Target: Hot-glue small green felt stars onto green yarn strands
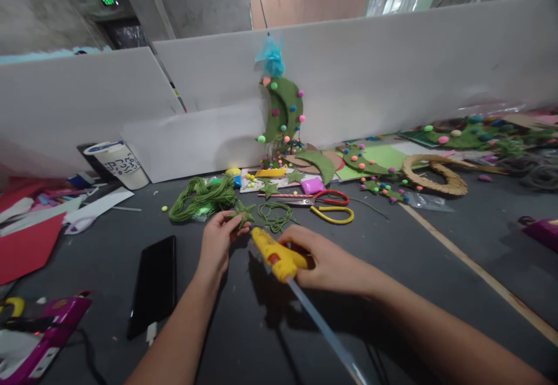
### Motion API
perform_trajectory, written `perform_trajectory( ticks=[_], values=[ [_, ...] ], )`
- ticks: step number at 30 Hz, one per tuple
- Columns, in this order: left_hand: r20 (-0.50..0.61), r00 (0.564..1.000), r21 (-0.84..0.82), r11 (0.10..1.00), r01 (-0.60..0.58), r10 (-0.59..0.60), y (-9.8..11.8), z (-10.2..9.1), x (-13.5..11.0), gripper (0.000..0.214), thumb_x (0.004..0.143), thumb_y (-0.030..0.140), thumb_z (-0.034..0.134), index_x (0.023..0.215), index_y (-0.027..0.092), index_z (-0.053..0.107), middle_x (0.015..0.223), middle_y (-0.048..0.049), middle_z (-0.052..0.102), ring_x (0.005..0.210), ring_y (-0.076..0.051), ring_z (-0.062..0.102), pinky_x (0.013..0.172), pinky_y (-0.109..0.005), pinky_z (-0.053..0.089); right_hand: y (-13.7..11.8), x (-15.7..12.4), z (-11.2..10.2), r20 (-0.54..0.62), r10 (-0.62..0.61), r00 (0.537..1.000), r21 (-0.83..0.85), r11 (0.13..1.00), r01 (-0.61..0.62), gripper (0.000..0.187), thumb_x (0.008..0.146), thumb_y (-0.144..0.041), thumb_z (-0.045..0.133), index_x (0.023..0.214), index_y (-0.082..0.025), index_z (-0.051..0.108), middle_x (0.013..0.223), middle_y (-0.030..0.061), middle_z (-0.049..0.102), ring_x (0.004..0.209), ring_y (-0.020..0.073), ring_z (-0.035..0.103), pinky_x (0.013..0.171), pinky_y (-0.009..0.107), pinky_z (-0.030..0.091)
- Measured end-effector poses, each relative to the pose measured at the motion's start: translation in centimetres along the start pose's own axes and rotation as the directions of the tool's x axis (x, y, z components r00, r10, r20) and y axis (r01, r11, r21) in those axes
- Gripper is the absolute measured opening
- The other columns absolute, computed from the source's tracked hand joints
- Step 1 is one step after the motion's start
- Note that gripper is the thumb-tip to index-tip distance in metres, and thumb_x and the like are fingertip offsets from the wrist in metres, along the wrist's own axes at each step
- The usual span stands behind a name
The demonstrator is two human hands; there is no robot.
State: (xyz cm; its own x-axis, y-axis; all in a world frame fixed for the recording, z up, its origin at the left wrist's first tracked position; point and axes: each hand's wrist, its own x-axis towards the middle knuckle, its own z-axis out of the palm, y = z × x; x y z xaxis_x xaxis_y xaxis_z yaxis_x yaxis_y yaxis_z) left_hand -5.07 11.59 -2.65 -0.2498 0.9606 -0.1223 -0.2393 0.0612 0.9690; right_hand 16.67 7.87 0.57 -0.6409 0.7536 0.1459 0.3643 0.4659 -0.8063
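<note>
Between the thumb and fingers of my left hand (219, 241) is a small green star (244, 213), part of it covered by my fingertips. My right hand (325, 257) grips a yellow hot glue gun (279, 255) whose nozzle points at the star, close to it. A long clear glue stick (326, 330) sticks out of the gun's back end. Just beyond my hands lie a loose coil of green yarn (275, 216), a thick green yarn skein (203, 198) and scissors (333, 206) with red and yellow handles.
A green crescent (285, 109) with coloured pompoms hangs against the white partition (392, 71). A black phone (153, 286) lies left of my forearm. Purple power strips (56, 332) sit at the edges. A straw wreath (455, 184) and pompom-covered pieces lie at right; red paper (32, 248) at left.
</note>
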Motion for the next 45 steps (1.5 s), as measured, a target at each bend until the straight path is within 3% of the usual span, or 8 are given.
perform_trajectory(
  ticks=[4,6,14,23,45],
  values=[
    [0.067,0.997,0.026,0.999,0.031,-0.033,-0.2,0.5,-0.6,0.029,0.061,0.022,0.072,0.082,0.015,0.053,0.069,0.0014,0.063,0.064,-0.015,0.067,0.063,-0.025,0.053,0.7,0.6,-0.1,-0.218,0.052,0.974,-0.046,0.997,-0.064,0.013,0.072,-0.026,0.06,0.076,-0.018,0.05,0.076,-0.0006,0.049,0.068,0.0135,0.047,0.061,0.025,0.038],
    [0.084,0.996,0.063,0.997,0.036,-0.041,-0.3,0.8,-1.0,0.03,0.062,0.024,0.072,0.083,0.015,0.053,0.068,0.0016,0.062,0.064,-0.016,0.067,0.063,-0.027,0.054,0.9,0.7,0.0,-0.249,0.056,0.967,-0.049,0.996,-0.07,0.01,0.076,-0.027,0.055,0.074,-0.019,0.05,0.074,-0.0001,0.049,0.067,0.0141,0.047,0.061,0.026,0.038],
    [0.111,0.994,0.176,0.984,0.005,-0.024,0.0,1.4,-1.7,0.028,0.062,0.029,0.071,0.081,0.014,0.056,0.068,0.0015,0.06,0.059,-0.013,0.061,0.052,-0.023,0.051,1.3,0.8,0.5,-0.271,0.011,0.962,-0.123,0.991,-0.047,0.018,0.084,-0.035,0.048,0.077,-0.021,0.056,0.071,0.0022,0.055,0.064,0.0163,0.051,0.062,0.029,0.041],
    [0.109,0.994,0.212,0.977,-0.014,-0.009,0.0,1.9,-2.1,0.031,0.057,0.03,0.074,0.077,0.014,0.058,0.064,0.0022,0.062,0.052,-0.012,0.059,0.054,-0.024,0.048,1.9,0.9,1.1,-0.285,0.057,0.957,-0.07,0.994,-0.08,0.016,0.084,-0.035,0.049,0.084,-0.022,0.059,0.077,0.0013,0.061,0.068,0.0166,0.056,0.063,0.028,0.043],
    [0.14,0.99,0.188,0.982,0.007,-0.034,0.0,2.0,-2.2,0.028,0.057,0.029,0.074,0.075,0.015,0.059,0.059,0.0018,0.064,0.052,-0.011,0.058,0.054,-0.021,0.045,2.2,0.9,1.2,-0.294,0.07,0.953,-0.067,0.993,-0.094,0.017,0.084,-0.036,0.049,0.087,-0.023,0.06,0.079,0.0015,0.063,0.066,0.0166,0.056,0.06,0.029,0.043]
  ],
)
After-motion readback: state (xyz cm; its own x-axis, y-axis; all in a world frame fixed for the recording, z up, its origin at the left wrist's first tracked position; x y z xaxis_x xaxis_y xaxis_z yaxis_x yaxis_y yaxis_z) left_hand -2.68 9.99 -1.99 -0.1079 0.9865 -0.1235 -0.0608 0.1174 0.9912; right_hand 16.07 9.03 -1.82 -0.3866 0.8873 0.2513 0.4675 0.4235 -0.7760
